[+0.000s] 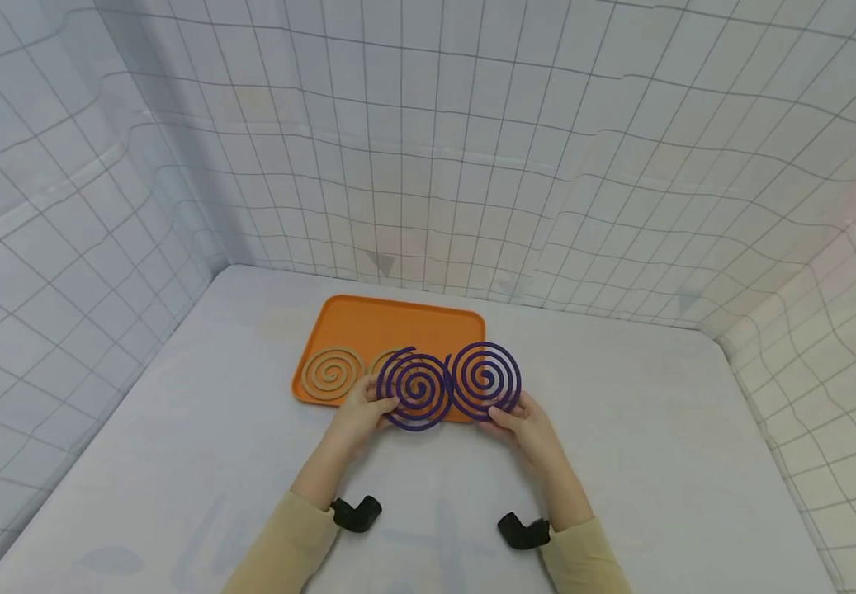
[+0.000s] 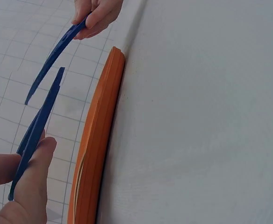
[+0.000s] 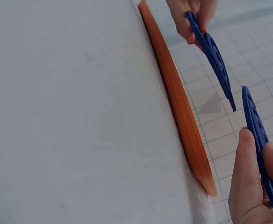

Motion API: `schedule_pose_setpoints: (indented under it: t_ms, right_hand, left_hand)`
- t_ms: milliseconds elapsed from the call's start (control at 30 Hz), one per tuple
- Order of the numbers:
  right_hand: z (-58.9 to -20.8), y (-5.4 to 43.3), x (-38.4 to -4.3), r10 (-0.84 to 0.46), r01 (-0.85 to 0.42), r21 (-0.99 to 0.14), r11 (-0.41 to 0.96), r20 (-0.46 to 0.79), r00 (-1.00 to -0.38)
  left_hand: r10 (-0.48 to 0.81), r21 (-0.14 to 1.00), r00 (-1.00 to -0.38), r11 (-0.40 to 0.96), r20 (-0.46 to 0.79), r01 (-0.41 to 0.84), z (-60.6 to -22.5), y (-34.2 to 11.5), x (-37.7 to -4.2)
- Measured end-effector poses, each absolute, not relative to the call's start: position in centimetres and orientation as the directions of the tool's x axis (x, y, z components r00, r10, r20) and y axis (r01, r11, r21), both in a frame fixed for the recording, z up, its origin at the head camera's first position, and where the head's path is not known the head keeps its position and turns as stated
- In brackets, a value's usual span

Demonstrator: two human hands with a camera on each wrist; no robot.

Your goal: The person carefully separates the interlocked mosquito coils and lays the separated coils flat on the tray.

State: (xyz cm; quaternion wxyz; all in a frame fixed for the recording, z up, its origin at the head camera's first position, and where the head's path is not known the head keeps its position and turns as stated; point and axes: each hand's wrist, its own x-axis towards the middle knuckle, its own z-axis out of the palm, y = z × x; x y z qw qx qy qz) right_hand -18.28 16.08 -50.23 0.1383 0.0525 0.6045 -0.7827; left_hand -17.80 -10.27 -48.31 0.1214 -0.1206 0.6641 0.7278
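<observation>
Pinching between thumb and fingers: 1 purple spiral coil (image 1: 418, 386) in left hand (image 1: 357, 417), 1 matching coil (image 1: 485, 379) in right hand (image 1: 534, 432), near orange tray (image 1: 409, 320).

The table (image 1: 643, 429) offers wide room left and right of the tray (image 1: 401, 320); gridded cloth (image 1: 428, 181) rises close behind it; left hand (image 1: 357, 417), right hand (image 1: 532, 429) and purple coils (image 1: 418, 386) block its front.

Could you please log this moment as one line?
left hand: holds purple spiral; right hand: holds second purple spiral; orange tray: tan spirals
</observation>
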Motion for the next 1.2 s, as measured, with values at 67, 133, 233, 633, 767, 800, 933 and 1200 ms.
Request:
schedule_pose_setpoints:
  t_ms: [67, 133, 233, 633, 767, 800, 933, 1200]
  right_hand:
    - [-50.1, 15.7, -18.4, -0.138, 0.288, -0.920, -0.267, -0.260, -0.956]
    - [-50.1, 15.4, -18.6, -0.117, 0.288, -0.913, -0.289, -0.265, -0.957]
    - [-49.9, 15.1, -19.0, -0.084, 0.284, -0.907, -0.310, -0.272, -0.959]
    - [-49.8, 14.1, -20.7, -0.010, 0.281, -0.926, -0.253, -0.288, -0.958]
    - [-49.7, 13.7, -21.5, 0.041, 0.278, -0.944, -0.180, -0.289, -0.956]
    - [-49.6, 13.6, -21.7, 0.057, 0.277, -0.947, -0.163, -0.289, -0.956]
    - [-49.4, 13.4, -22.4, 0.104, 0.277, -0.957, -0.088, -0.285, -0.953]
    - [-49.5, 12.8, -23.7, 0.137, 0.239, -0.971, 0.011, -0.235, -0.962]
  left_hand:
    - [0.007, 0.940, -0.944, -0.079, -0.331, -0.331, -48.3, -10.7, -17.9]
    - [-0.005, 0.945, -0.946, -0.060, -0.324, -0.323, -48.0, -11.2, -18.0]
    - [-0.034, 0.951, -0.951, -0.008, -0.309, -0.308, -47.6, -12.1, -18.4]
    - [-0.232, 0.934, -0.927, 0.134, -0.295, -0.331, -45.8, -15.2, -20.5]
    - [-0.270, 0.944, -0.918, 0.078, -0.290, -0.321, -45.4, -15.9, -21.1]
    - [-0.272, 0.949, -0.920, 0.062, -0.283, -0.310, -45.3, -16.0, -21.3]
    - [-0.266, 0.957, -0.923, 0.009, -0.277, -0.290, -45.2, -16.4, -21.6]
    - [-0.263, 0.944, -0.908, -0.047, -0.326, -0.325, -45.4, -16.8, -22.3]
